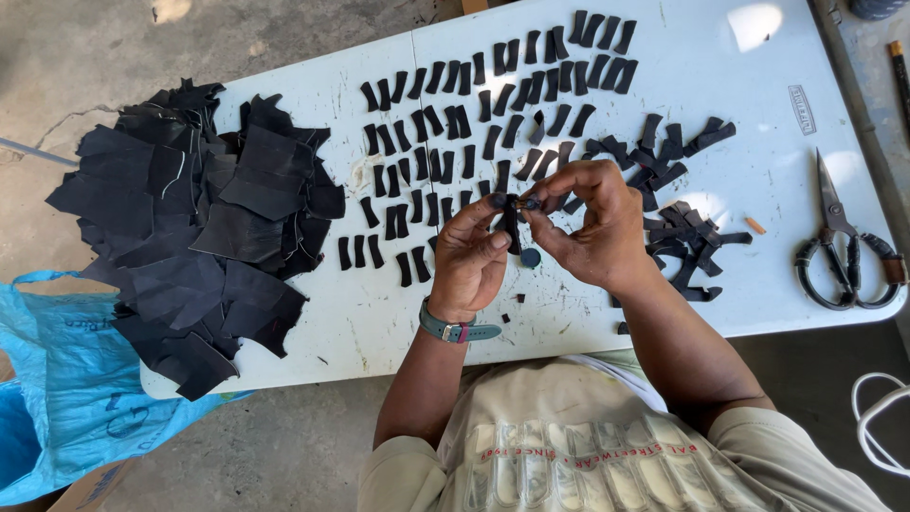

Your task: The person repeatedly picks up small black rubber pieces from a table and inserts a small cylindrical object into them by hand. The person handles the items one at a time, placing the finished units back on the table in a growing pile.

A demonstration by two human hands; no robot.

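your left hand [471, 258] and right hand [583, 223] meet above the white worktop [739, 76], fingers [493, 210] of both pinched shut on one small black strip [512, 228], which hangs between the fingertips. judging by that grip, you're working the strip's top end, so the move in hand calls for a steady pinch and small, fine twists. just under your fingers lies a dark round disc [530, 257]; beyond them, rows of cut strips [455, 123]. right of your fingers sits a loose tangle of pieces [687, 242], then scissors [844, 246]. far left, a heap of black sheet offcuts [199, 228] (the blue bag [57, 379] beside it shows no contents).
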